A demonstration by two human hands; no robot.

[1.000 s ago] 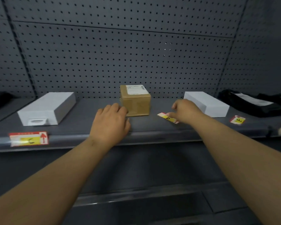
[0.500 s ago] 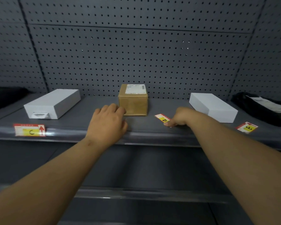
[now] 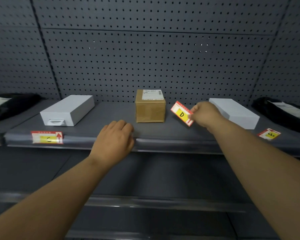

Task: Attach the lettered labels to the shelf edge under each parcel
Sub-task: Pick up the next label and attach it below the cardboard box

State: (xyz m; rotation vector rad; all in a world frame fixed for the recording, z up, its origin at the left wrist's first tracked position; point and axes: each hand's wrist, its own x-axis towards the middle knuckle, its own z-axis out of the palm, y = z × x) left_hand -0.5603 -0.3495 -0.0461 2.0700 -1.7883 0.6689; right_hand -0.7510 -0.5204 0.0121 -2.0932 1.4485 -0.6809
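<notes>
— How were the hands placed?
— Left hand [image 3: 114,137] rested on the shelf edge [image 3: 171,142], fingers loosely bent, holding nothing. Right hand [image 3: 204,115] pinched the D label [image 3: 181,113].
— And where was the label?
— Tilted, held above the shelf, just right of the brown parcel [image 3: 150,110].

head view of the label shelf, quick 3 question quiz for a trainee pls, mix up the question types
1. True or false: the C label is already on the shelf edge under the left white box.
2. Which letter is on the held label, pinched in the fingers of the right hand? A) C B) D C) E
3. Short answer: which label lies loose on the shelf top, not yet attached?

Key: 1 true; 2 B; 3 the E label.
</notes>
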